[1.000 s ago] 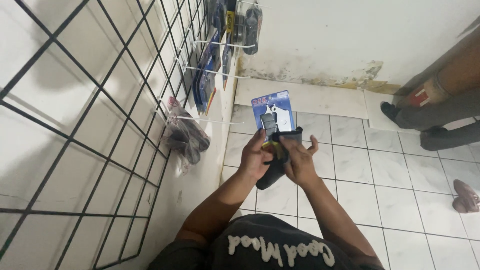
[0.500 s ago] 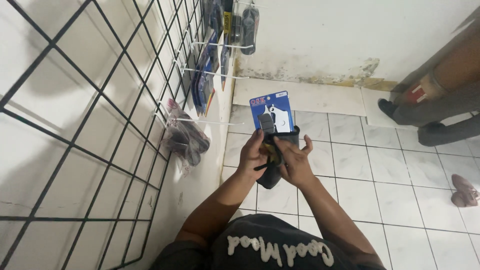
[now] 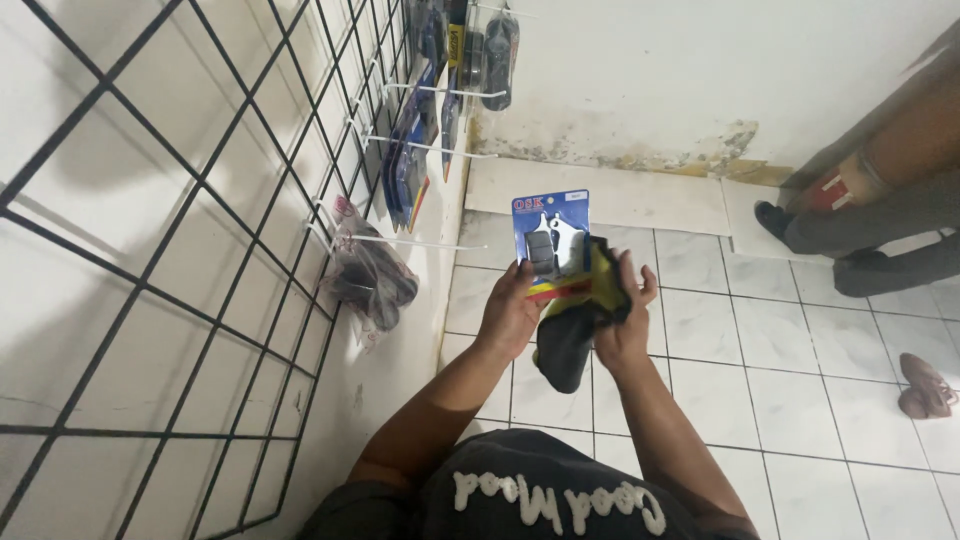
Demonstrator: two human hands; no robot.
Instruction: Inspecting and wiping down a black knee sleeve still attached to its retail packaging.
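Note:
My left hand point(image 3: 512, 312) grips the lower left edge of a blue carded blister pack point(image 3: 552, 238) holding a dark part, held upright before me. My right hand point(image 3: 625, 318) presses a dark cloth with a yellow side point(image 3: 578, 318) against the pack's lower right face. The cloth hangs down between my two hands. Both forearms reach out from my black shirt at the bottom of the view.
A black wire grid panel point(image 3: 180, 250) covers the wall on my left, with hooks carrying a bagged dark item point(image 3: 368, 280) and several blue carded packs point(image 3: 412, 165). White floor tiles point(image 3: 800, 390) lie below. Another person's legs and shoe point(image 3: 870, 215) stand at right; a brown object point(image 3: 925, 385) lies on the floor.
The pack stays upright in my left hand. My right hand with the cloth has shifted up and to the right along the pack, showing the cloth's yellow side.

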